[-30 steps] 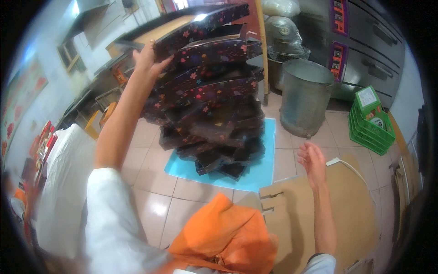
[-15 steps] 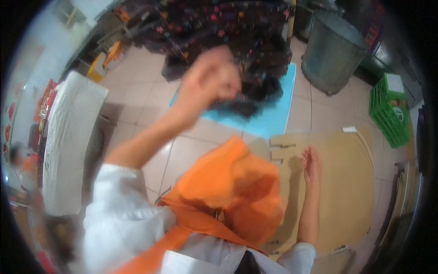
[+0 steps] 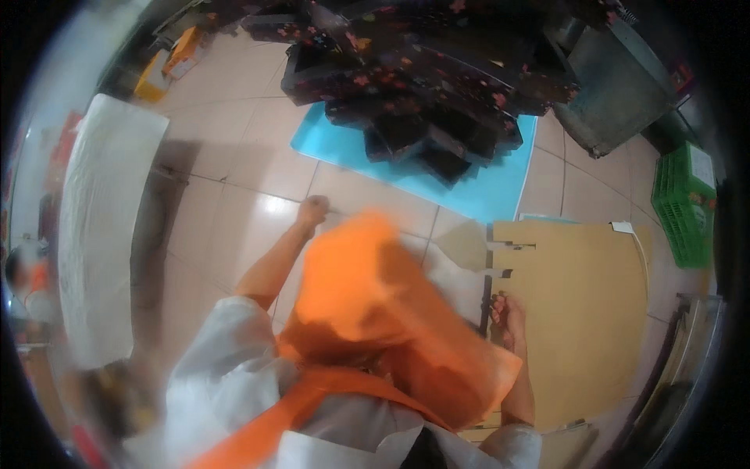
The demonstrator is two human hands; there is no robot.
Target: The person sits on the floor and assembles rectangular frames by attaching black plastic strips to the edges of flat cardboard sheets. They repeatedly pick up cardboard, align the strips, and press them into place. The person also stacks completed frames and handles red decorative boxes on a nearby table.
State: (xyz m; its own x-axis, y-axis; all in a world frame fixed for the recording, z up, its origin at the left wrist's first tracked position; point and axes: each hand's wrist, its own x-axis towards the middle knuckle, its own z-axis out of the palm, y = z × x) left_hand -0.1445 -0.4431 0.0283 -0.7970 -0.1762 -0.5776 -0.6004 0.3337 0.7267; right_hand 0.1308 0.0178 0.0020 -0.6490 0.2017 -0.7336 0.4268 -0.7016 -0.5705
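My left hand [image 3: 314, 209] hangs over the tiled floor, left of the orange apron [image 3: 351, 289] I wear. Its fingers look curled in, and I see nothing in them. My right hand [image 3: 509, 316] is low at the apron's right side, over the left edge of a flat brown cardboard sheet [image 3: 578, 313]. Its fingers are loosely bent and apart, with no object in them. In front of me rises a tall pile of dark boxes printed with small coloured flowers [image 3: 430, 94], standing on a light blue sheet [image 3: 336, 144].
A grey metal bin [image 3: 617, 94] stands right of the pile, and a green plastic crate [image 3: 686, 207] farther right. A table under a white cover [image 3: 105, 234] runs along the left. Yellow-orange boxes [image 3: 176, 62] lie at the far left. Another person [image 3: 35, 281] shows at the left rim.
My left hand has dropped from in front of the box pile back beside the apron. My right hand has moved slightly down and left. The view has shifted, with the pile appearing higher and farther right.
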